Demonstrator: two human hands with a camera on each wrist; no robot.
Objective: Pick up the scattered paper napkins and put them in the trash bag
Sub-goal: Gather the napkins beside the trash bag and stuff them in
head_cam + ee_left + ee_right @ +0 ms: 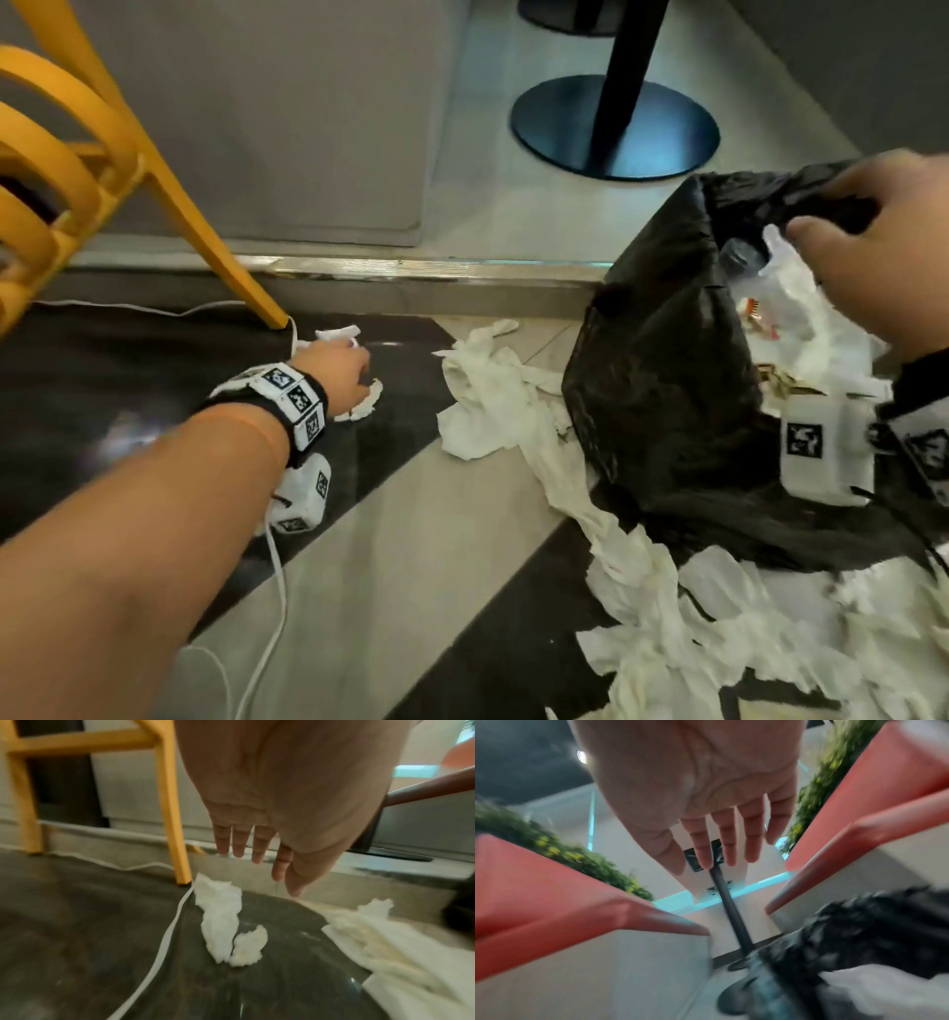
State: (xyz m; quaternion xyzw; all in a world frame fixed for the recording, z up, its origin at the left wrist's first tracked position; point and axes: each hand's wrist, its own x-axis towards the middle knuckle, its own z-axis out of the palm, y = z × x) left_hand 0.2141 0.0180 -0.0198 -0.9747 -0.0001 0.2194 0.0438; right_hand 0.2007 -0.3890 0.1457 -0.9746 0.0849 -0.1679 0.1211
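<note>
Napkins (719,616): strewn over floor (411,565) beside trash bag (667,385); frame crops the heap
Left hand (336,372): fingers straight, empty, over crumpled napkin (221,919) by chair leg (205,231)
Right hand (873,246): blurred, fingers extended at bag rim, grip unclear

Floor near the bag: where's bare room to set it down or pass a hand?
Free: the dark floor strip left of the left hand, behind the yellow chair leg; the light tile band between forearm and napkin trail. Crowded: napkins left of the trash bag and heaped in front of it.
</note>
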